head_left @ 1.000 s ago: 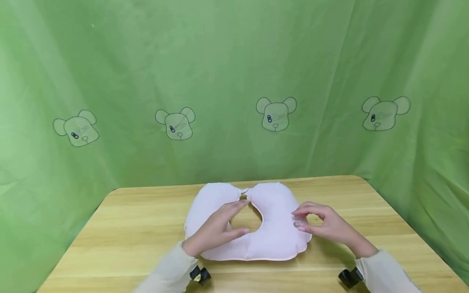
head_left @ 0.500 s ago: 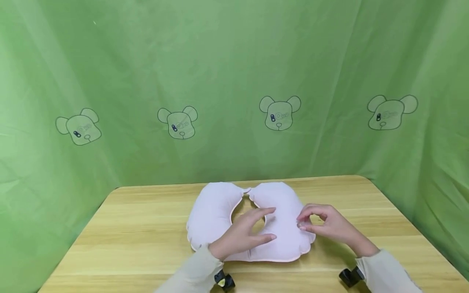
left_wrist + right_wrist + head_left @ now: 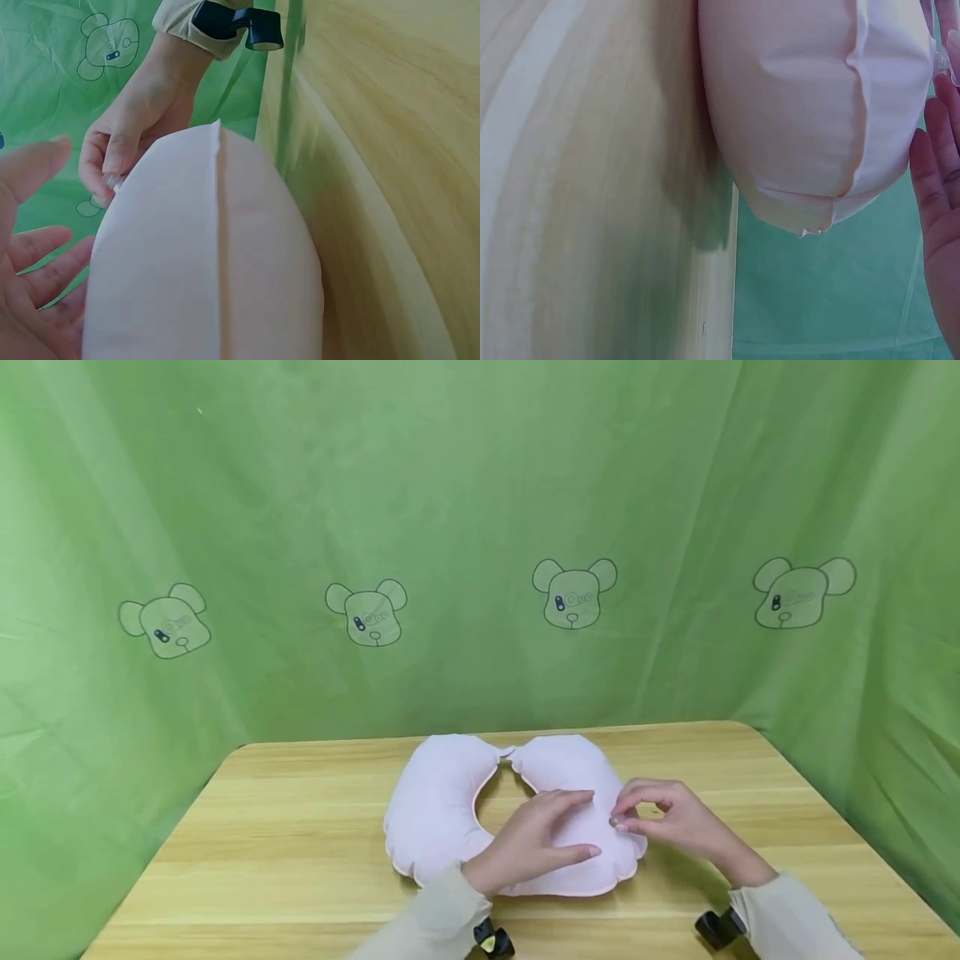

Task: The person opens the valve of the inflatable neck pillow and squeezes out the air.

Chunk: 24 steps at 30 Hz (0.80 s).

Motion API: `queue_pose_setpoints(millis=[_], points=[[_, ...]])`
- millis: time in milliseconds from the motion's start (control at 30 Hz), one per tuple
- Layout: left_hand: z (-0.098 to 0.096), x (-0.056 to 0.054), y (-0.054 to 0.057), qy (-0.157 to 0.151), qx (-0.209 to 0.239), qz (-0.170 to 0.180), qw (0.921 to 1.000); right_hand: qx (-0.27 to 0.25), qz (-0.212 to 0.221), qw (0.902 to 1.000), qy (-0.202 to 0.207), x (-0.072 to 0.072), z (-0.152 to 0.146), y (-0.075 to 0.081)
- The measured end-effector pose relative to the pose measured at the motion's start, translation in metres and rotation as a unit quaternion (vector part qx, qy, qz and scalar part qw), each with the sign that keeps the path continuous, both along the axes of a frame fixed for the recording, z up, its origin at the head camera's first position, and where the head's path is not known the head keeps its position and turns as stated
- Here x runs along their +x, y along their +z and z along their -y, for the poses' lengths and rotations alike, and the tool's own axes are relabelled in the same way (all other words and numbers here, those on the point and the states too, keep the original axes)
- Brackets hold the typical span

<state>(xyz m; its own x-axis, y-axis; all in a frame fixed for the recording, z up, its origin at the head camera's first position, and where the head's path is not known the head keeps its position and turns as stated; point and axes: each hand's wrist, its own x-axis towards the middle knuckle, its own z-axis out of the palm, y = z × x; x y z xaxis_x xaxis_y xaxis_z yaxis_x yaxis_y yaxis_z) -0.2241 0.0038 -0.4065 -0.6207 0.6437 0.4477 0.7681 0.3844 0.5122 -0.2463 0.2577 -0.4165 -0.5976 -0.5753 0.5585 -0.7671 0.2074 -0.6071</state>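
Note:
A pale pink, puffed-up U-shaped neck pillow (image 3: 431, 802) lies on the wooden table, its two ends pointing to the far side. At its right arm, my right hand (image 3: 667, 814) pinches a small clear air valve (image 3: 112, 181) between thumb and index finger. The same valve shows at the right edge of the right wrist view, beside the pillow's seamed side. My left hand (image 3: 528, 839) is over the pillow's near right part, thumb and fingers spread apart and holding nothing. Its fingers point toward the right hand.
The wooden table (image 3: 285, 835) reaches back to a green curtain (image 3: 465, 485) printed with several bear heads, which also hangs at both sides. Black wrist cameras sit under both sleeves. A small strap (image 3: 507, 751) links the pillow's two ends.
My left hand has moved right, from over the pillow's centre opening to its right part near the other hand. The right hand's thumb and index finger have closed together at the valve.

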Motion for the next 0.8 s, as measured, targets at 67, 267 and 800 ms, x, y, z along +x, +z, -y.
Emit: queue_pose_setpoints(millis=[67,267,800], points=[[-0.004,0.0,-0.001,0.007,0.008,-0.013,0.9999,-0.009,-0.003,0.9999,0.008,0.0,0.001,0.0],[-0.018,-0.002,-0.002,0.047,0.03,-0.006,0.9984,-0.025,-0.006,0.9996,0.012,0.001,0.004,-0.001],[-0.033,-0.006,-0.015,0.109,0.025,-0.006,0.9937,-0.01,0.001,0.9998,-0.02,-0.001,0.007,-0.006]])
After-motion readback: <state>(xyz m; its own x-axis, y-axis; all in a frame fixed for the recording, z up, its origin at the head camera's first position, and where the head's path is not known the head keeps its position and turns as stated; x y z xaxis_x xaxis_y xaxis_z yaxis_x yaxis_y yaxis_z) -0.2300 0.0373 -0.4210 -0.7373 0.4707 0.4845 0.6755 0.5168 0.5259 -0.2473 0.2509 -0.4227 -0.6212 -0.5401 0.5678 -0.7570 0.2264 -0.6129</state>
